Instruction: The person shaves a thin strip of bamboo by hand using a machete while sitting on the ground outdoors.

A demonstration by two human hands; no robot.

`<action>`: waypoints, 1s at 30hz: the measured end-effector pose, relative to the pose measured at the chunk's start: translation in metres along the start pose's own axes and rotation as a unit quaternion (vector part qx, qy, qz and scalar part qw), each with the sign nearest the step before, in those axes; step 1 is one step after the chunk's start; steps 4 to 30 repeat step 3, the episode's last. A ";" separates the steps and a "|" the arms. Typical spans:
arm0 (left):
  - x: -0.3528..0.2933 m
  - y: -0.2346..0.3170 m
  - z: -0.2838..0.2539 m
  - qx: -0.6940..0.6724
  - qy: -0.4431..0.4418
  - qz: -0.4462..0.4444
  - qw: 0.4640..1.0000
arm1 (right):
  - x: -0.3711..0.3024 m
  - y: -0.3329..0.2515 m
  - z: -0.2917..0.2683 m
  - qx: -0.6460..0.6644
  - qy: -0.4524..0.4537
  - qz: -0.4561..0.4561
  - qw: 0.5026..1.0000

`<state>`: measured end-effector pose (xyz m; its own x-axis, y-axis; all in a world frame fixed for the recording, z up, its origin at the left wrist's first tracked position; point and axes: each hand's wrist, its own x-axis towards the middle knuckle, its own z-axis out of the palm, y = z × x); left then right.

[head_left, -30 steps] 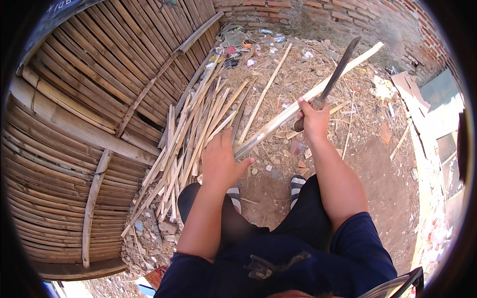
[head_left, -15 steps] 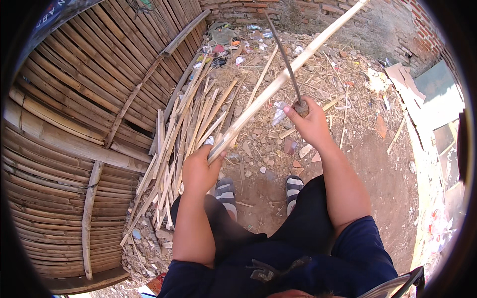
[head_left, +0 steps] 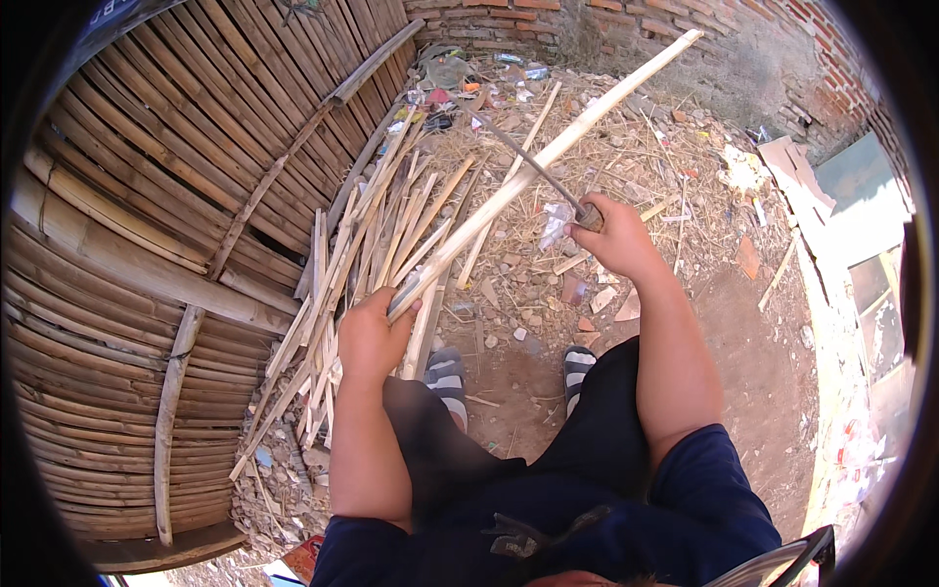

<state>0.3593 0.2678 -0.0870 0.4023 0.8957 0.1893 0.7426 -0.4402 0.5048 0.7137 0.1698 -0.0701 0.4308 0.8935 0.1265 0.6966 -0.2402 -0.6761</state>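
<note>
My left hand is closed round the near end of a long pale wooden strip, which slants up and away to the right. In my right hand is the short handle of a long knife with a narrow dark blade. The blade points up and to the left and crosses the strip near its middle. From this angle I cannot tell whether blade and strip touch.
A pile of similar strips lies on the left beside a bamboo slat wall. Rubble, straw and litter cover the ground ahead up to a brick wall. Boards lean at the right. My sandalled feet stand below my hands.
The knife has swung down to the left, from steep to more slanted across the strip. My left hand has shifted slightly left, and the strip's far end has dropped a little.
</note>
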 end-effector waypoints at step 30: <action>-0.002 -0.005 0.005 -0.005 -0.023 -0.016 1.000 | -0.001 -0.004 0.010 -0.042 -0.023 -0.034 0.998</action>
